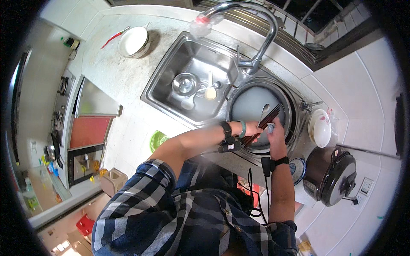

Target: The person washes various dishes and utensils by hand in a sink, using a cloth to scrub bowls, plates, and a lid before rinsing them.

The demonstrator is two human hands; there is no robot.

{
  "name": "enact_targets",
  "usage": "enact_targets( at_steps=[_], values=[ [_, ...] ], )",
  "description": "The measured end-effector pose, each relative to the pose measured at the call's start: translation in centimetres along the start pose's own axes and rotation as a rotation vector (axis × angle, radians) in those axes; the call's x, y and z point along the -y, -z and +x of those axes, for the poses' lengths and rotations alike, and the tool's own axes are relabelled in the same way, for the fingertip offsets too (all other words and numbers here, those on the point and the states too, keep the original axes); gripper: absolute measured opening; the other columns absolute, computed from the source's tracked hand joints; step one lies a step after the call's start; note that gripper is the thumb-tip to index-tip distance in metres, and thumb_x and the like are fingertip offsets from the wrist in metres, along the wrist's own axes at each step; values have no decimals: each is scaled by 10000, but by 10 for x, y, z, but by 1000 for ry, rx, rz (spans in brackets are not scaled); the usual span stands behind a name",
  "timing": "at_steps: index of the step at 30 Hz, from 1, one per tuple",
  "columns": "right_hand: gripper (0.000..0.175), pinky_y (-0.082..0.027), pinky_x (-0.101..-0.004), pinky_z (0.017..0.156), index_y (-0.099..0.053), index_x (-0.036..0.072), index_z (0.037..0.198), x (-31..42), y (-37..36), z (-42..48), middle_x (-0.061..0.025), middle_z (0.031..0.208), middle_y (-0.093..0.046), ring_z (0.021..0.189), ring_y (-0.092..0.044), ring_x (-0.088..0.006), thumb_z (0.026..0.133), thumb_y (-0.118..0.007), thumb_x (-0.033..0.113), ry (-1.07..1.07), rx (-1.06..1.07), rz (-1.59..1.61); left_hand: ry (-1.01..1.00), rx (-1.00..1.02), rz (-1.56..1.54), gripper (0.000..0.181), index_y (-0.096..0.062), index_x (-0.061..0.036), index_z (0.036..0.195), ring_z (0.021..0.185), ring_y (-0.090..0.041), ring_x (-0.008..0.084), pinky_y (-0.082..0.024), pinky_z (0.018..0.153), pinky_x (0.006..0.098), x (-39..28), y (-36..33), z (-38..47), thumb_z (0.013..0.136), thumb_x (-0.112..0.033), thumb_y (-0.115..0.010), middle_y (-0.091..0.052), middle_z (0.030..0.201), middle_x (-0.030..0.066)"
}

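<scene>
My left hand (253,131) is closed around a bundle of dark chopsticks (270,117) and a metal spoon (265,110), which slant up and to the right. Against the bundle's right side, my right hand (276,132) grips a small grey scrubber (270,128); its exact kind is hard to make out. Both hands are above a large round metal pot (231,110) set in the round sink basin. Cloudy greyish water (251,99) fills the pot.
Left of the pot, a rectangular sink (166,80) holds a metal bowl (185,84), a white spoon (188,104) and a rice paddle (210,92). The faucet (272,28) arches behind. White bowls (321,129) and an electric pressure cooker (330,176) stand right; stacked bowls (134,41) stand back left.
</scene>
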State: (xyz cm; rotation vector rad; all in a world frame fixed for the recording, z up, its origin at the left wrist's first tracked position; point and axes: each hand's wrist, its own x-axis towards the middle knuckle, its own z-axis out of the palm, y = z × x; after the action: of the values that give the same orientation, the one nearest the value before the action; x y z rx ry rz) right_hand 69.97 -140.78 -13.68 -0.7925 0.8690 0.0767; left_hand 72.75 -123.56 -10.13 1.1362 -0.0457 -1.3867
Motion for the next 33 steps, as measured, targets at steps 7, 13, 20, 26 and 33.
enact_targets(
  at_steps=[7,13,20,26,33],
  values=[
    [335,-415,-358,781,-487,61,1075,40,-29,-23,-87,1007,-541,916,-515,-215,848,-544,301,371,-154,-298,-56,-251,331,149,-457,-2,962,418,-467,131,-419,373,281,37,8,13,866,-115,-437,-455,596,38],
    [445,-380,-374,862,-413,51,1200,28,-49,-45,-163,1133,-488,1029,-468,-330,822,-559,232,823,168,-1392,-103,-234,628,186,-478,14,978,421,-506,151,-430,381,293,8,-21,-14,860,-126,-442,-492,599,66],
    [362,-430,-416,747,-478,47,1118,38,-43,-66,-225,954,-563,864,-541,-389,825,-547,248,882,351,-1585,-106,-111,801,202,-472,28,934,450,-534,149,-441,414,305,8,-22,-39,876,-165,-448,-501,586,52],
    [312,-429,-459,614,-542,35,900,41,-48,-60,-202,723,-587,688,-552,-401,849,-495,339,956,57,-1692,-131,-11,573,298,-443,-16,719,446,-506,125,-404,412,280,1,-35,-40,892,-257,-457,-498,573,29],
    [432,-422,-456,746,-551,20,1008,50,-54,-46,-240,902,-587,863,-542,-414,851,-457,411,908,-259,-1316,-118,-7,454,289,-436,-26,700,405,-434,115,-345,371,260,-6,-42,-40,901,-233,-434,-456,550,20]
  ],
)
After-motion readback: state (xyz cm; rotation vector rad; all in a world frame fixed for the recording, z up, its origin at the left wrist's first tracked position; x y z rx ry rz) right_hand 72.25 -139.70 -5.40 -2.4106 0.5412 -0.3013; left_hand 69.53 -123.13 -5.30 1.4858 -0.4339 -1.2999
